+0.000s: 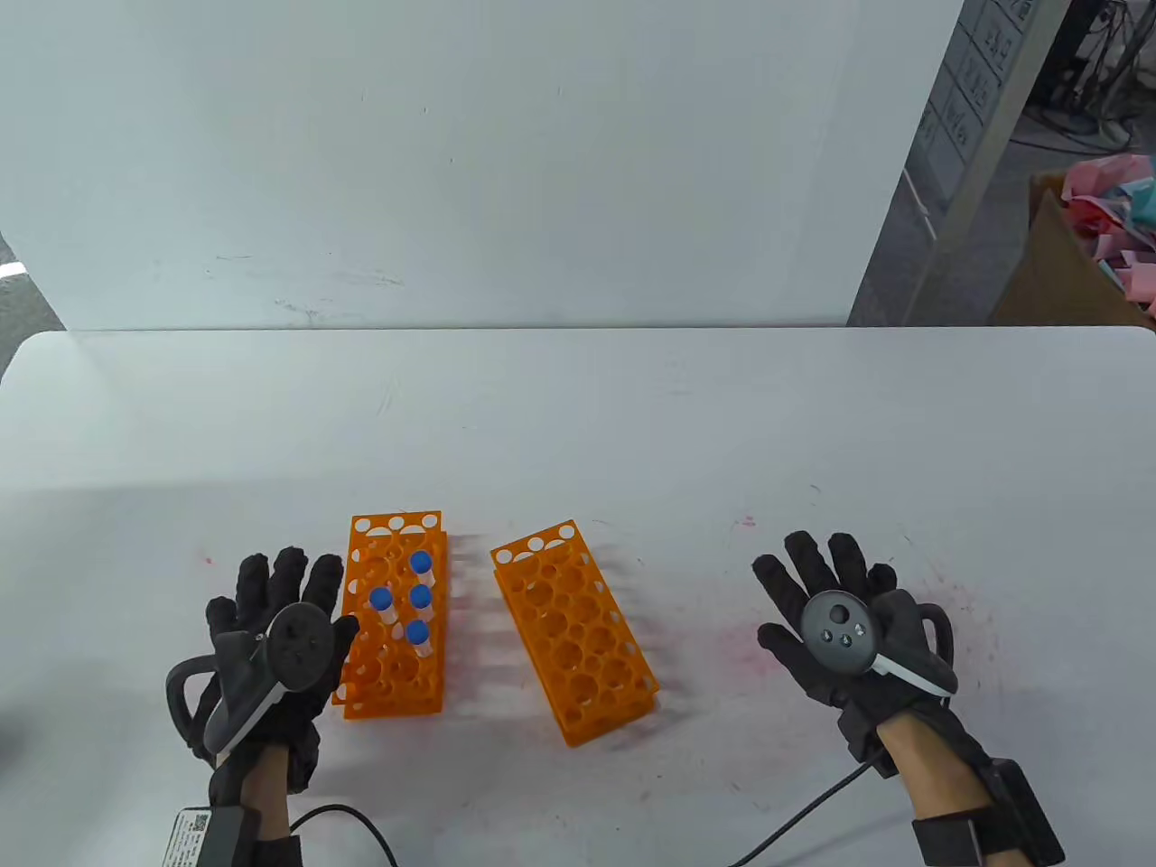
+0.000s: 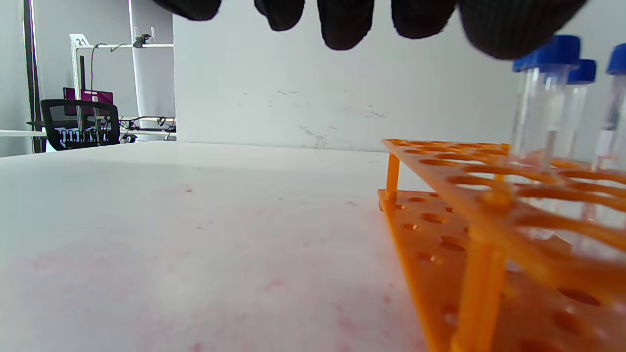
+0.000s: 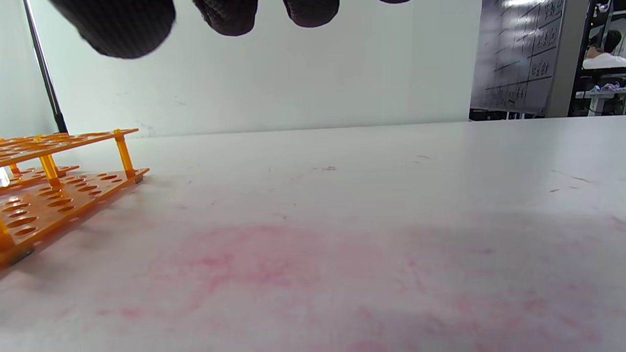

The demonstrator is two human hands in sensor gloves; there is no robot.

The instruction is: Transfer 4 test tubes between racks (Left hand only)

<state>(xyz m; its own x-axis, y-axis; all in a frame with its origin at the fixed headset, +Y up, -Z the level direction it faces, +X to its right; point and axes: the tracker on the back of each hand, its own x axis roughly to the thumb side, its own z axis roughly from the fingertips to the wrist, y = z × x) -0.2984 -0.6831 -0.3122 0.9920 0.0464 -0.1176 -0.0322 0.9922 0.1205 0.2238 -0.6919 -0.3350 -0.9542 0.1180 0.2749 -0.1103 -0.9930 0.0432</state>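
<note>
Two orange test tube racks stand on the white table. The left rack holds several clear tubes with blue caps. The right rack is angled and holds no tubes. My left hand lies flat and open just left of the left rack, thumb close to its edge, holding nothing. In the left wrist view the rack and tubes are at the right, under the fingertips. My right hand rests flat and open, well right of the racks. The right wrist view shows the right rack at the left.
The white table has pink stains around the racks and under the right hand. A white wall panel stands behind the table. A cardboard box with coloured paper is off the table at the far right. Cables trail off both wrists at the bottom edge.
</note>
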